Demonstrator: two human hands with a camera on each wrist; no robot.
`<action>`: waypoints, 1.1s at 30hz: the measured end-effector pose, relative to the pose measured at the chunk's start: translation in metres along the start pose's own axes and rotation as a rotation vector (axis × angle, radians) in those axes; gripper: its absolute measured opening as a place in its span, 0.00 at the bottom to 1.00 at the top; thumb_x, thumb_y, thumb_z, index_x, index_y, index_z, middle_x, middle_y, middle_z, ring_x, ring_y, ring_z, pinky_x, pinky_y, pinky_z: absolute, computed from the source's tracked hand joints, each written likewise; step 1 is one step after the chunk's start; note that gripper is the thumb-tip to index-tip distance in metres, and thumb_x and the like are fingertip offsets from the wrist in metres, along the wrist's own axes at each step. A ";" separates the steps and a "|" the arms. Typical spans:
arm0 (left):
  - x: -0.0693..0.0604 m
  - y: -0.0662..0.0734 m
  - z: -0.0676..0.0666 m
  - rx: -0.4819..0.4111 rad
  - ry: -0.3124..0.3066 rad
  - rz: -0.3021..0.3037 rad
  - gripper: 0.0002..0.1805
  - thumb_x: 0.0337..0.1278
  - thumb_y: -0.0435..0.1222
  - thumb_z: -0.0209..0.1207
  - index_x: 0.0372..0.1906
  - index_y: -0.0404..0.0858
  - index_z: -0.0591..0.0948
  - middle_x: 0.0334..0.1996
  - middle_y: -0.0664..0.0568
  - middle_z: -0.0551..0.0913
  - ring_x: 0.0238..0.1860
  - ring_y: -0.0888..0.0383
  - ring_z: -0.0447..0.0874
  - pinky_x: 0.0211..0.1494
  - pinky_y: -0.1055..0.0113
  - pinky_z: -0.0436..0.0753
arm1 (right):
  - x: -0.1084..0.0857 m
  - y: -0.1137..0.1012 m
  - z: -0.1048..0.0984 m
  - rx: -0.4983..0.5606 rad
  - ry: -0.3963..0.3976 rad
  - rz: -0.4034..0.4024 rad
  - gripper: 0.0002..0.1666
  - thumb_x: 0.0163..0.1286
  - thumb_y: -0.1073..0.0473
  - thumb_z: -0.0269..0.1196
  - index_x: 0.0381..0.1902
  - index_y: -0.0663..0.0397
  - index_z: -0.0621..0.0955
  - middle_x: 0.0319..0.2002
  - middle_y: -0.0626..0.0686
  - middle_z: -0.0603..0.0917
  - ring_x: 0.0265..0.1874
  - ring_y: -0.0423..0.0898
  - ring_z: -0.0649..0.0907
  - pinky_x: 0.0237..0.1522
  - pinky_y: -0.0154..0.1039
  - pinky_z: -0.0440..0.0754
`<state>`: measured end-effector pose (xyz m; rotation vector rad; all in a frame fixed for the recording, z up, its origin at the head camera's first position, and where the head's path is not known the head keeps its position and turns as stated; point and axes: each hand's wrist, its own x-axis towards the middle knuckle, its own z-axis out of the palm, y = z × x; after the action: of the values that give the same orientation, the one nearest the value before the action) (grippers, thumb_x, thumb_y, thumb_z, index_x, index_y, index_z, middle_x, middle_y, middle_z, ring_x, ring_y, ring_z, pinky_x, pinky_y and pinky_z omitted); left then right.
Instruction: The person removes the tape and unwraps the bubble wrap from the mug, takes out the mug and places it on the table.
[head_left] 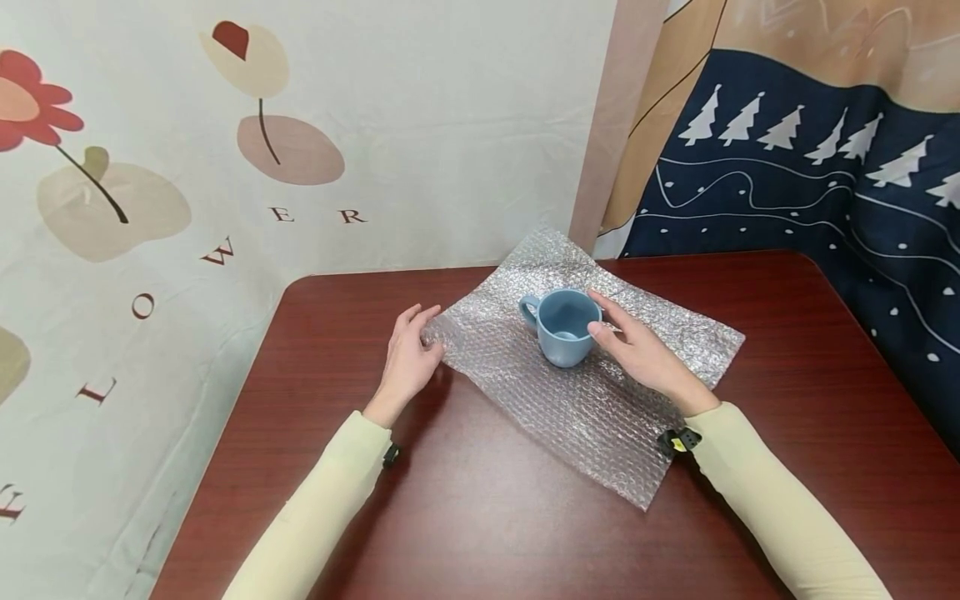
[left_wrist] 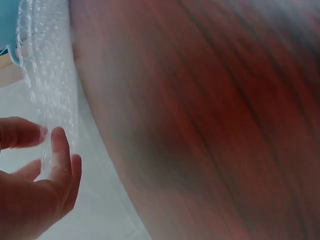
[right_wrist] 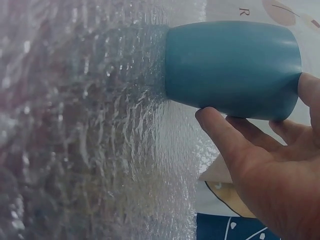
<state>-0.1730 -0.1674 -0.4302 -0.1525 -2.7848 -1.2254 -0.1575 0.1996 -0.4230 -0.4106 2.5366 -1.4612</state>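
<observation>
A light blue mug point(head_left: 567, 327) stands upright on a sheet of clear bubble wrap point(head_left: 517, 408), its handle toward the left. My right hand point(head_left: 647, 353) is at the mug's right side, thumb by the rim and fingers against the outer wall. In the right wrist view, the fingertips point(right_wrist: 206, 114) touch the side of the mug point(right_wrist: 230, 70). At the sheet's left corner, my left hand point(head_left: 408, 357) pinches the bubble wrap and lifts it slightly. The left wrist view has the sheet's edge point(left_wrist: 55, 85) running between thumb and fingers.
The dark red wooden table point(head_left: 480, 508) lies under the sheet. Behind it hangs a pale flower-print cloth point(head_left: 450, 125), with a navy cloth point(head_left: 757, 183) bearing white trees at the right. The sheet's back corner reaches up to the pale cloth.
</observation>
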 end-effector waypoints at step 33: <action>0.005 -0.021 0.001 0.347 -0.204 0.145 0.23 0.58 0.26 0.66 0.59 0.24 0.81 0.63 0.34 0.77 0.60 0.37 0.80 0.58 0.40 0.80 | 0.002 0.003 0.000 0.011 -0.001 0.008 0.41 0.82 0.40 0.51 0.85 0.40 0.53 0.80 0.62 0.58 0.75 0.68 0.64 0.64 0.68 0.72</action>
<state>-0.1803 -0.1806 -0.4451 -0.4643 -3.0404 -0.7160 -0.1596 0.2002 -0.4258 -0.3982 2.5256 -1.4708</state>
